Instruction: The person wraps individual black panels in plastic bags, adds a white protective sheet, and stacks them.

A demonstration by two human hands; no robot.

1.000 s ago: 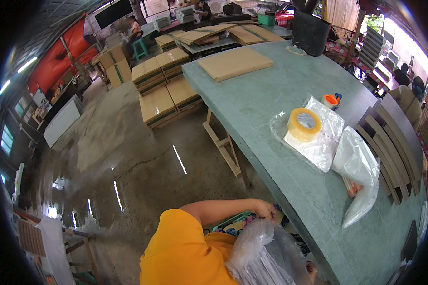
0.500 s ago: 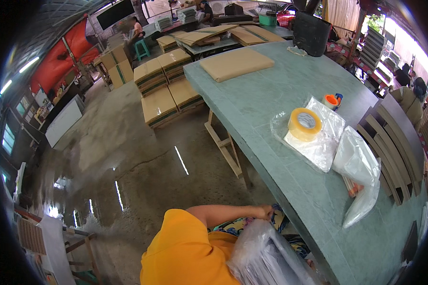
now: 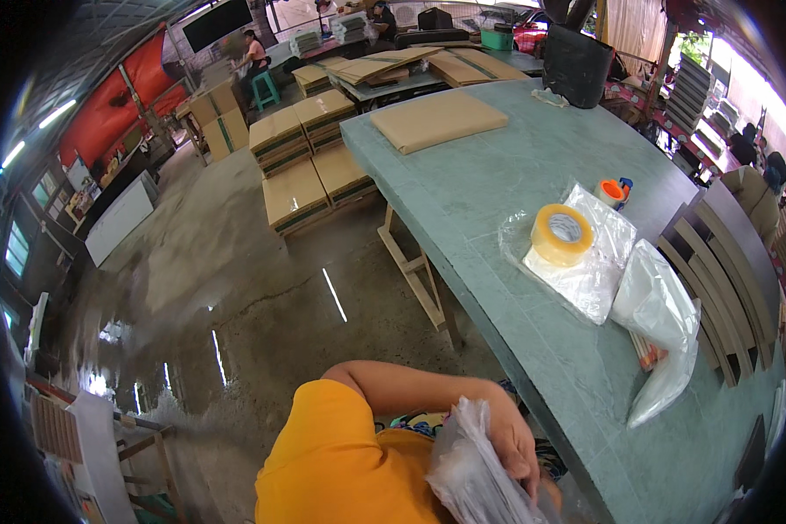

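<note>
A: Where's the clear plastic bundle (image 3: 470,467)?
B: Low in front of the person's orange shirt (image 3: 323,445), just beside the near edge of the grey-green table (image 3: 463,196) and below its top.
A: And the left hand (image 3: 513,437)?
B: Against the bundle's right side, fingers partly bent and pointing down. I can't tell whether they grip the plastic or only press on it.
A: The right hand (image 3: 550,492)?
B: Just a bit of skin shows past the left fingers; how open it is, or what it has hold of, I can't tell.
A: What lies on the table nearby?
B: A puffy clear bag (image 3: 659,297), against it a flat clear package (image 3: 585,295) with a yellow tape roll (image 3: 552,251) on top, and an orange tape dispenser (image 3: 610,192) just behind.
A: Farther out?
B: Grey-brown boards (image 3: 742,262) at the right, a brown parcel (image 3: 439,120) at the far left corner, and stacked cardboard boxes (image 3: 293,194) beyond.
</note>
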